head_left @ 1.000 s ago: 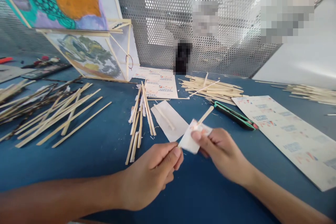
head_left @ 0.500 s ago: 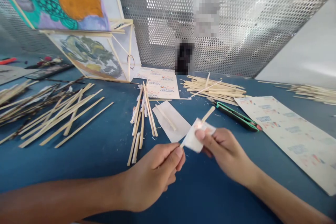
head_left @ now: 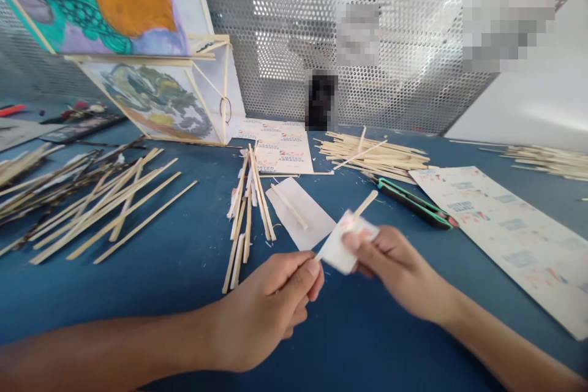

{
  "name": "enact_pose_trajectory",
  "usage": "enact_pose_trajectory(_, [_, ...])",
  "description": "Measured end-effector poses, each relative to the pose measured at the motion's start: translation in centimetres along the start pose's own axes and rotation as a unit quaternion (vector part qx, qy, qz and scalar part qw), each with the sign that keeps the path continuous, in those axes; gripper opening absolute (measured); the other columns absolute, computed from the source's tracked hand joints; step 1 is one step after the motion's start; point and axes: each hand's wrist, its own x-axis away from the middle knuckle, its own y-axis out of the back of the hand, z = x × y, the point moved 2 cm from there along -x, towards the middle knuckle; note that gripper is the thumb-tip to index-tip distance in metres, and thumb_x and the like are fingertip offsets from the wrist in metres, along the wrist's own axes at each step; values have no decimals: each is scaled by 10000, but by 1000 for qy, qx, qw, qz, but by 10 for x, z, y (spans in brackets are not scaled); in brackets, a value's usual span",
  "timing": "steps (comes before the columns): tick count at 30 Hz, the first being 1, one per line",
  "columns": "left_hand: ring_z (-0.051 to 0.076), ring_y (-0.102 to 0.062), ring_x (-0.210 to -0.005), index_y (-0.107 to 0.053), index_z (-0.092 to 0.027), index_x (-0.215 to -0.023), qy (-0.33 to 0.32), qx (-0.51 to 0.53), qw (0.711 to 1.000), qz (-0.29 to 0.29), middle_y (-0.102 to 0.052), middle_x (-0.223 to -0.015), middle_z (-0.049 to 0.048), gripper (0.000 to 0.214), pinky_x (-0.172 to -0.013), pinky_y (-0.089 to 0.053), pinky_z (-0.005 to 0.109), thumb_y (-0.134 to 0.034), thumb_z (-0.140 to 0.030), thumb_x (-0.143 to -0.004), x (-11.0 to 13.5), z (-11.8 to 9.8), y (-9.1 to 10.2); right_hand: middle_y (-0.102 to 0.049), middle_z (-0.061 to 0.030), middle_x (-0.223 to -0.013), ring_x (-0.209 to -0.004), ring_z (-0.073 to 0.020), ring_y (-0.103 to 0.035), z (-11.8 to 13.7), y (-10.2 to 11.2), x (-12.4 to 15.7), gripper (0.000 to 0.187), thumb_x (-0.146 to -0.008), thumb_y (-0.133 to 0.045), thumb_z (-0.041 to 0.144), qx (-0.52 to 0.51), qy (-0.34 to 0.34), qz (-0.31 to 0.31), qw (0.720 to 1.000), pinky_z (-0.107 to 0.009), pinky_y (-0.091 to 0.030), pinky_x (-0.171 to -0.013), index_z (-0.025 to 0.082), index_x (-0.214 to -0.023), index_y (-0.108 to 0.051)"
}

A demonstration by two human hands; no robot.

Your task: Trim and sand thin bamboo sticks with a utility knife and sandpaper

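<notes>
My left hand (head_left: pixel 280 303) is closed on the near end of a thin wooden strip (head_left: pixel 366 203). The strip slants up and away to the right. Around its middle, my right hand (head_left: pixel 395 263) pinches a folded piece of sandpaper (head_left: pixel 342 251), white printed backing outward. The strip's far end sticks out beyond the paper. Just behind my hands lies a pale paper sheet (head_left: pixel 305 223) with a short strip on it. A loose bundle of wooden strips (head_left: pixel 248 202) sits to its left.
A green and black utility knife (head_left: pixel 413 203) lies beside a large sandpaper sheet (head_left: pixel 505 239) on the right. More strips are piled at the back (head_left: pixel 376 156) and left (head_left: pixel 105 208). A painted wood-framed box (head_left: pixel 156 98) stands back left, before a perforated metal screen (head_left: pixel 285 30).
My right hand and the folded sandpaper have shifted very slightly down along the strip. My left hand keeps its grip in nearly the same place.
</notes>
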Motion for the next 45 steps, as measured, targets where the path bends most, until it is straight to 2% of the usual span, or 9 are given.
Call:
enact_pose_trajectory(2, [74,-281,-442,-445,-230,-848,-1,0,1000,-2,-234,-608,-118,489,-420,-183,194,-527,-707,-915,0,-2,-1,-397,30,-483,-469,-100,-332,3,-3,-1,627,-993,-497,632,4,-7,24,1000,-280,-251,-471,179,-565,-568])
enact_pose_trajectory(6, [71,-266,-441,-444,-229,-842,-4,16,1000,5,-240,-600,-119,486,-419,-182,196,-526,-701,-921,4,5,-3,-390,28,-494,-481,-98,-328,4,5,1,642,-946,-547,676,-9,-10,-139,990,-280,-245,-464,193,-526,-503])
enact_pose_trajectory(11, [60,-163,-438,-426,-224,-799,-30,60,997,40,-221,-551,-127,452,-397,-131,183,-487,-632,-984,6,16,-1,-416,29,-499,-484,-96,-347,6,-9,6,613,-1014,-466,616,6,-7,47,999,-271,-268,-483,174,-607,-585])
enact_pose_trajectory(18, [54,-141,-436,-431,-216,-780,-36,86,995,44,-215,-558,-123,418,-377,-113,169,-466,-552,-1027,3,15,2,-360,34,-477,-471,-94,-305,11,-5,-2,663,-939,-545,686,-2,-7,-96,995,-275,-238,-453,201,-499,-441])
enact_pose_trajectory(23, [54,-145,-438,-427,-216,-783,-46,76,995,39,-220,-559,-120,427,-387,-108,180,-453,-564,-1029,5,18,2,-377,32,-489,-475,-98,-304,11,-11,4,642,-981,-473,670,0,-10,0,1000,-272,-242,-459,187,-559,-521])
enact_pose_trajectory(35, [56,-140,-438,-429,-217,-784,-49,55,996,51,-200,-558,-123,440,-391,-105,190,-463,-587,-1019,7,15,1,-468,13,-519,-506,-104,-376,5,1,4,607,-978,-543,615,-22,10,-87,996,-276,-266,-499,175,-560,-552])
enact_pose_trajectory(39, [54,-138,-433,-431,-217,-786,-50,59,996,49,-211,-545,-126,445,-386,-105,182,-477,-600,-1009,7,16,1,-480,10,-526,-508,-105,-391,6,-2,5,599,-1005,-512,586,-15,24,6,1000,-274,-293,-516,166,-585,-596])
enact_pose_trajectory(43, [54,-142,-434,-429,-216,-777,-47,62,995,56,-205,-555,-122,448,-385,-104,182,-479,-595,-1010,6,16,1,-496,4,-537,-522,-111,-415,5,2,5,589,-987,-553,588,-30,15,-83,996,-276,-302,-522,168,-577,-604])
enact_pose_trajectory(45, [56,-139,-435,-434,-215,-784,-54,53,995,59,-205,-547,-123,448,-388,-104,186,-469,-598,-1014,6,16,1,-509,-1,-532,-518,-113,-428,5,-1,5,591,-1004,-528,574,-23,14,-21,999,-279,-310,-528,163,-592,-629])
